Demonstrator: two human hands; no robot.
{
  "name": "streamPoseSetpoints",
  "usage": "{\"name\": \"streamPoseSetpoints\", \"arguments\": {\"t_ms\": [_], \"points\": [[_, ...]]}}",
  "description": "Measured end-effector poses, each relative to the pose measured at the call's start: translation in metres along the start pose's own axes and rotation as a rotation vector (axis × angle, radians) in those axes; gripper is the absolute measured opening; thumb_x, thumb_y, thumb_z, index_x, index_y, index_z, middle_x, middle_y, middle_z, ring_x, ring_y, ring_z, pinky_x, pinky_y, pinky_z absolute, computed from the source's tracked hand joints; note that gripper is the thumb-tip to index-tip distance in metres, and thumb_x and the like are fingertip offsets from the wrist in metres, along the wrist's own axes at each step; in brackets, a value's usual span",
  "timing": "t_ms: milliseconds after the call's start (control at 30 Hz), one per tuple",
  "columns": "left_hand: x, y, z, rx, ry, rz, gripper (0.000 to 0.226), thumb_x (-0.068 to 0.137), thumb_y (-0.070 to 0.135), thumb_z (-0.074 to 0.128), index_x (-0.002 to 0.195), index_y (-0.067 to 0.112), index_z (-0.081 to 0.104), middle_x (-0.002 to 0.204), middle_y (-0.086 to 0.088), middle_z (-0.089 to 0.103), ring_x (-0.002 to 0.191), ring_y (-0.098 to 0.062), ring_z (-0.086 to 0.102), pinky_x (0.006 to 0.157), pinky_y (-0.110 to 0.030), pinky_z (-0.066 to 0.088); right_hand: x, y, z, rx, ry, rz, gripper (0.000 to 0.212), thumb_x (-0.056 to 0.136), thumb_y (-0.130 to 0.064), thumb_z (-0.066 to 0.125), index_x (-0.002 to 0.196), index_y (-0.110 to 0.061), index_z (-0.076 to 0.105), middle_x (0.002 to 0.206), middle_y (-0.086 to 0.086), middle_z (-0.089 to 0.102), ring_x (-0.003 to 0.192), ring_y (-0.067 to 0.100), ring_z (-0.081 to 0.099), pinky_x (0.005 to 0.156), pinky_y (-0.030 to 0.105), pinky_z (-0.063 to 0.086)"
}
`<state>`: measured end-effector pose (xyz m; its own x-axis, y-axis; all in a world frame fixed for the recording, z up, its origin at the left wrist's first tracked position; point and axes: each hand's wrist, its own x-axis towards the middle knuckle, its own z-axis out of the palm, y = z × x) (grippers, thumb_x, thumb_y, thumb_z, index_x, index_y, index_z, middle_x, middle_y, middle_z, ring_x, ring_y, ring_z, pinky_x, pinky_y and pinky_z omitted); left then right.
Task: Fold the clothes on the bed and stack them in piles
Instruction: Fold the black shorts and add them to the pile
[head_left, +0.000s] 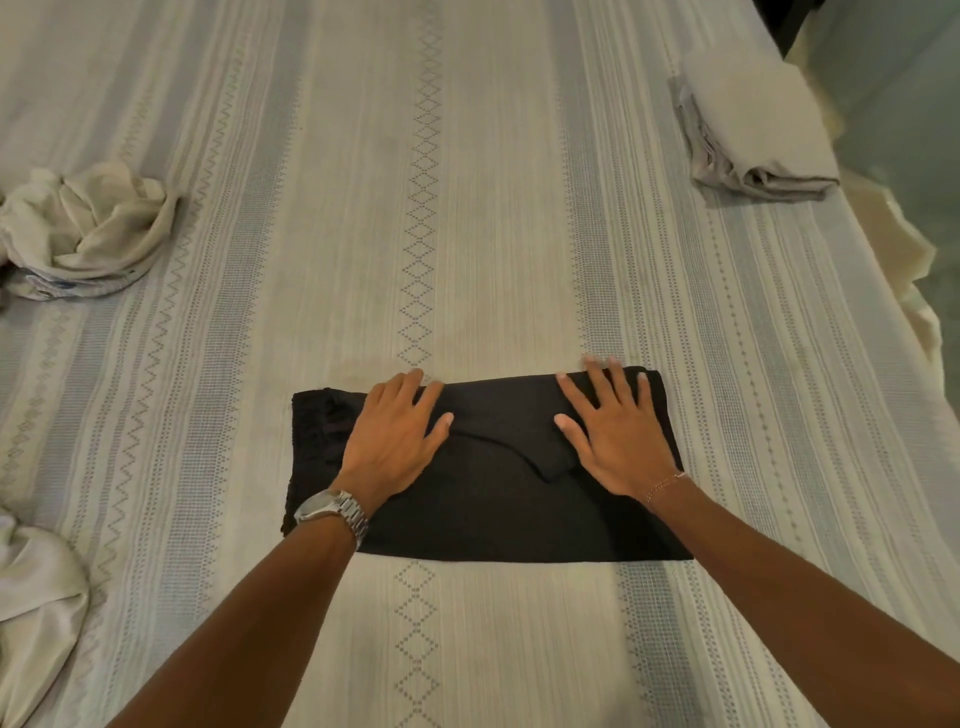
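Observation:
A black garment (498, 499) lies folded into a wide rectangle on the bed (467, 182), near its front edge. My left hand (395, 436) presses flat on the garment's left part, fingers straight and spread; a silver watch sits on that wrist. My right hand (613, 431) presses flat on its right part, fingertips reaching the far edge. A crumpled cream garment (88, 228) lies at the left. A folded pale pile (753, 130) sits at the far right of the bed. Another cream cloth (36, 597) bunches at the near left.
The bed carries a striped, patterned cover. Its right edge (904, 291) drops off beside a pale green wall. A dark object shows at the top right corner.

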<state>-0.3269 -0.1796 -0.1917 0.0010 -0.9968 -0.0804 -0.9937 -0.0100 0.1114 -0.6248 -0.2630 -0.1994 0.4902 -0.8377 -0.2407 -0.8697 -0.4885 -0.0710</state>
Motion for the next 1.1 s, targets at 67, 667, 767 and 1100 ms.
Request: {"name": "streamPoseSetpoints", "arguments": {"t_ms": [67,667,767,1100], "points": [[-0.014,-0.008,0.013,-0.043,-0.019,-0.192,0.063,0.106,0.053,0.021,0.15,0.012,0.04,0.154,-0.013,0.042,0.142,-0.032,0.04,0.122,-0.049,0.026,-0.004,0.016,0.014,0.0,-0.006,0.094,0.065,0.104,-0.062,0.009,0.163,-0.033,0.013,0.17,0.005,0.011,0.157,0.034,0.008,0.121,0.067,0.01],[-0.023,0.036,0.035,0.08,-0.115,-0.18,0.078,0.097,0.071,0.008,0.162,0.029,-0.003,0.169,-0.016,-0.01,0.153,-0.046,-0.008,0.12,-0.069,0.005,-0.021,0.049,-0.021,0.856,-0.133,0.771,0.064,0.087,-0.065,0.064,0.11,-0.005,0.063,0.108,0.009,0.068,0.097,0.026,0.066,0.077,0.035,0.051],[-0.024,0.04,0.036,0.081,-0.115,-0.201,0.08,0.098,0.068,0.01,0.163,0.024,-0.002,0.167,-0.022,-0.009,0.153,-0.047,-0.007,0.122,-0.064,0.003,-0.029,0.053,-0.025,1.0,-0.176,0.696,0.041,0.093,-0.057,0.063,0.098,-0.016,0.066,0.102,0.002,0.07,0.091,0.017,0.064,0.079,0.034,0.05],[-0.033,0.094,0.01,-0.407,-0.041,-0.032,0.076,0.101,0.058,0.035,0.16,0.014,0.02,0.165,-0.011,0.02,0.153,-0.027,0.017,0.125,-0.041,0.024,-0.049,0.008,-0.052,0.742,0.195,0.435,0.032,0.104,-0.037,0.054,0.124,-0.013,0.062,0.088,-0.009,0.059,0.08,0.013,0.059,0.077,0.027,0.043]]}}
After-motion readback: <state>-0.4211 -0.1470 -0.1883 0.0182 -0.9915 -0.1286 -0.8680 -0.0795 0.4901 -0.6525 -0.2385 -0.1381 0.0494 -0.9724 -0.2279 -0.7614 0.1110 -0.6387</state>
